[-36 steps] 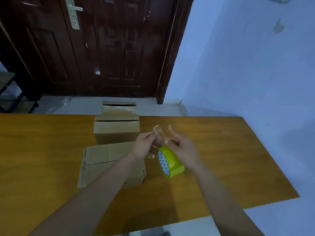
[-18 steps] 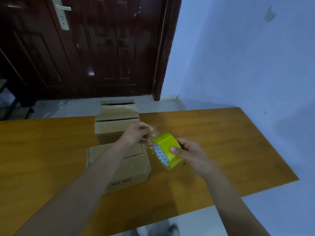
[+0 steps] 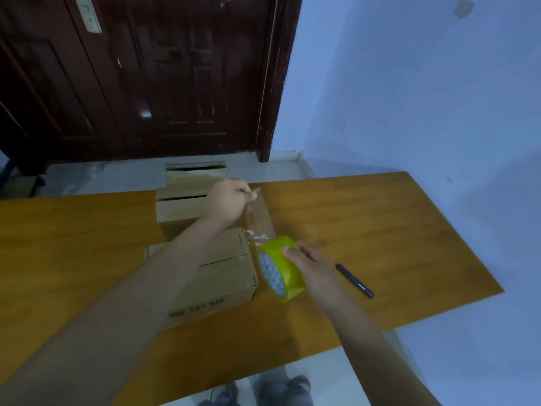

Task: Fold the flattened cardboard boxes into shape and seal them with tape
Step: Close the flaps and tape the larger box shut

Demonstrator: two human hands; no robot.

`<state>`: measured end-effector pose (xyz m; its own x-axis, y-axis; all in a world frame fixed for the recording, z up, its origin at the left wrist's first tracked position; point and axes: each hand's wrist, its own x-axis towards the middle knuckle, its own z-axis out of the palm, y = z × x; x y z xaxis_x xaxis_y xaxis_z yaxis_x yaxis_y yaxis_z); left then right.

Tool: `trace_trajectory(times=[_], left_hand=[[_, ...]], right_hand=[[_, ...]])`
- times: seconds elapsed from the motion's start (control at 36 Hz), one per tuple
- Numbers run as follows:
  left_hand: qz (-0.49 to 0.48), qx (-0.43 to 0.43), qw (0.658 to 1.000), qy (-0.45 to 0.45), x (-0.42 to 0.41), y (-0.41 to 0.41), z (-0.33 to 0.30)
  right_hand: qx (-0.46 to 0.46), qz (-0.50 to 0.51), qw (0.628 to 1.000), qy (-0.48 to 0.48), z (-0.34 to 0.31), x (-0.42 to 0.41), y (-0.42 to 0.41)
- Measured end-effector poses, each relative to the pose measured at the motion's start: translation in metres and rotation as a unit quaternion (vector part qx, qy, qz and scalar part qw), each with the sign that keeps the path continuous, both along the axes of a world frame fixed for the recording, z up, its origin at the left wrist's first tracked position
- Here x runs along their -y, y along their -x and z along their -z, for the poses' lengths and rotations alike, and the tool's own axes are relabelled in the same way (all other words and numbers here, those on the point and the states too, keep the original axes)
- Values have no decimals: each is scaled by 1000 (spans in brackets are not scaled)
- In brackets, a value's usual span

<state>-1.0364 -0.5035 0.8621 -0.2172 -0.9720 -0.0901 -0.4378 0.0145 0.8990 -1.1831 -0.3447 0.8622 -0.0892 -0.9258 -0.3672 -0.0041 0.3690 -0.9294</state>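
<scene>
Above the closed near box [image 3: 222, 276], left-hand fingers [image 3: 248, 194] pinch tape, right-hand fingers [image 3: 288, 250] grip the roll [image 3: 281, 268], far box [image 3: 181, 200] seemingly open

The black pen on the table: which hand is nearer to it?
Right. The right hand, gripping the yellow tape roll, sits just left of the pen; the left hand is farther, pinching the tape end.

Bare table [image 3: 380, 218] right of the tape strip [image 3: 259, 218], broken only by a pen [image 3: 354, 280] near the right hand [image 3: 310, 259]. Bare wood far left too. Blocked mid-table: near box [image 3: 222, 276] under the left forearm, far box [image 3: 181, 200] behind it. Tape stretched between left hand [image 3: 228, 200] and roll [image 3: 281, 268], barring the gap beside the boxes.
</scene>
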Motion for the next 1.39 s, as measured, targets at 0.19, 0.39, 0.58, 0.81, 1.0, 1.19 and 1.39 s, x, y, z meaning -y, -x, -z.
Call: trace_trajectory(times=[0.19, 0.39, 0.58, 0.81, 1.0, 1.19, 1.39], left_hand=[[24, 128, 990, 57, 12, 0, -3], [55, 23, 994, -88, 18, -11, 15], [7, 35, 991, -126, 29, -9, 40], [-33, 171, 984, -24, 27, 1, 64], [53, 167, 985, -9, 30, -2, 74], [35, 158, 987, -11, 22, -6, 93], [1, 129, 990, -52, 20, -4, 101]], right_hand=[[-119, -50, 990, -64, 4, -1, -3], [-66, -145, 987, 0, -2, -15, 11], [-25, -136, 990, 5, 9, -14, -5], [-35, -110, 990, -80, 31, -10, -14], [-14, -91, 989, -114, 43, -20, -11], [-2, -82, 984, -156, 60, -28, -15], [23, -104, 978, -177, 76, -32, -4]])
